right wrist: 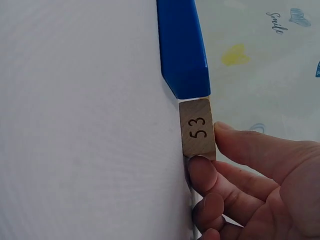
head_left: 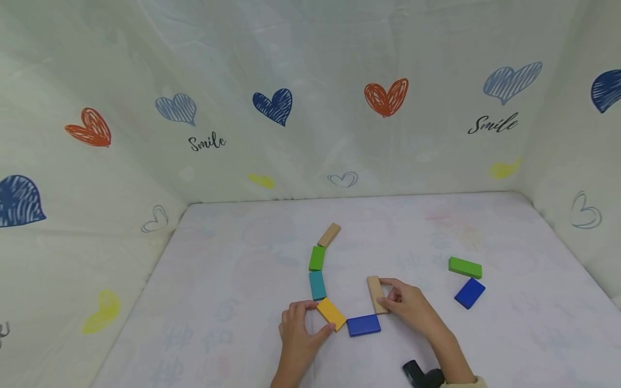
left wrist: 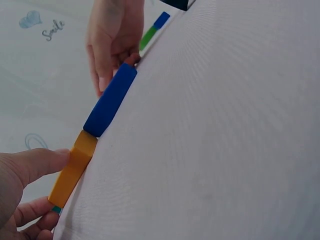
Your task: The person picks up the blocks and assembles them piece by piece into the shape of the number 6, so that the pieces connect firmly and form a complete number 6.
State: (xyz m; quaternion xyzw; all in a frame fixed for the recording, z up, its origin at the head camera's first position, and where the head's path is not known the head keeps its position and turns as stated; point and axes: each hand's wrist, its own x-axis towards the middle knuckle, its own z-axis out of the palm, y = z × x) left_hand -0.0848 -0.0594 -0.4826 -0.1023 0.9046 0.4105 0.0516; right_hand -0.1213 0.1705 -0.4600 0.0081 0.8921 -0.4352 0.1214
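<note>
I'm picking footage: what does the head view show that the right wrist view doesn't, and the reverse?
Only the head view shows the left grip, the orange block it pinches, the teal block, the far wooden block, the row's green block, the outlying green block and outlying blue block.

Only the right wrist view shows the number 53 on the end of the near wooden block.

Both show the right grip holding that wooden block, the near blue block next to it, the tabletop and Smile lettering.

Block row point(head_left: 317, 285) on the table point(head_left: 233, 269); block pair point(head_left: 469, 293) — well to the right
</note>
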